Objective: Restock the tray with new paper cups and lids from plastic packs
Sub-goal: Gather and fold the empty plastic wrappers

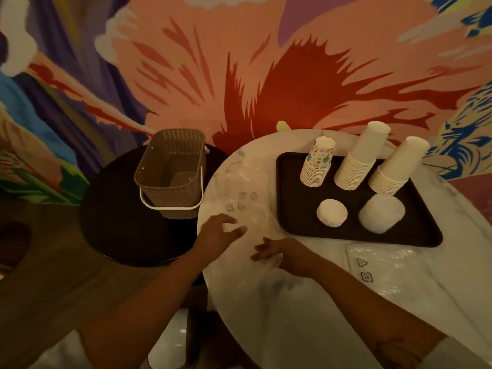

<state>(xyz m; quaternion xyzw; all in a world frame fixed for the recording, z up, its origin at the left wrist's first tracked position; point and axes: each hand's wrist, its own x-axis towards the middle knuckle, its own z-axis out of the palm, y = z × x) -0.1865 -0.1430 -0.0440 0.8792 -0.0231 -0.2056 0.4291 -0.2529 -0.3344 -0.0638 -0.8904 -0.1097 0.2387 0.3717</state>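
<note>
Across the whole back, a painted wall mural (239, 62) in salmon, red, purple and blue. Below it, a round white marble table (279, 302); at its 9 o'clock, just beside, a round black side table (111, 222) bearing a beige woven plastic basket (170, 166) with a white handle folded down. At 2 o'clock on the marble, a dark brown rectangular tray (292, 209). Along the tray's 12 o'clock edge, three leaning stacks: patterned paper cups (316, 163), then two taller stacks of plain white paper cups (359, 158) (396, 166). Toward its 6 o'clock edge, a small stack of white lids (332, 213) and a wider stack of white lids (381, 213). At 10 o'clock on the marble, a crumpled clear plastic pack (239, 187); at 4 o'clock, a second flat clear plastic pack (380, 270). Left hand (221, 230) on the crumpled pack's near edge, fingers bent, grip lost in blur. Right hand (277, 251) just beside it, fingers loosely spread, low over the marble.
</note>
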